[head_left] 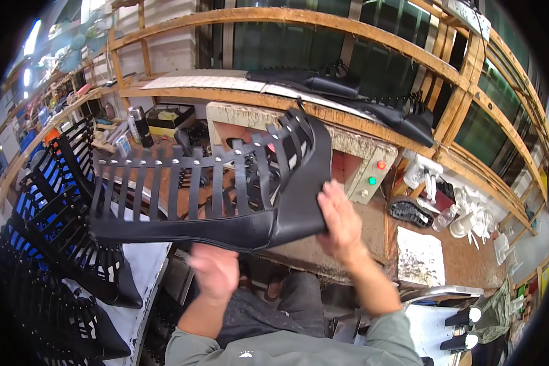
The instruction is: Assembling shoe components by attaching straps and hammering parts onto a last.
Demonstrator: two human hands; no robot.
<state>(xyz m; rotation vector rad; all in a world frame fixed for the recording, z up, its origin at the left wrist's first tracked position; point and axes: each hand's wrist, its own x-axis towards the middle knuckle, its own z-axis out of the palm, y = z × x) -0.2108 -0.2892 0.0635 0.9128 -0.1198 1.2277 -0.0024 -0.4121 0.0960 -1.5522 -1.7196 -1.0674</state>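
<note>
A black strappy boot upper [241, 228] is held up in front of me, lying sideways. Its row of narrow straps, joined by a band with silvery rivets, stretches to the left, and the smooth solid part is at the right. My right hand [341, 226] lies along that solid end, fingers close together against its edge. Underneath the middle of the long lower edge is my left hand [215, 271], its fingers partly hidden behind the leather and smeared by motion. Behind the upper stands a cream-coloured machine box [372, 160] with a red and a green button.
Several similar black boot uppers [97, 274] are piled on a white-topped table [149, 268] at left. More lie on the wooden shelf [201, 82] above. To the right are a shoe sole [410, 210], a stained white sheet [420, 257] and crumpled white plastic [473, 213].
</note>
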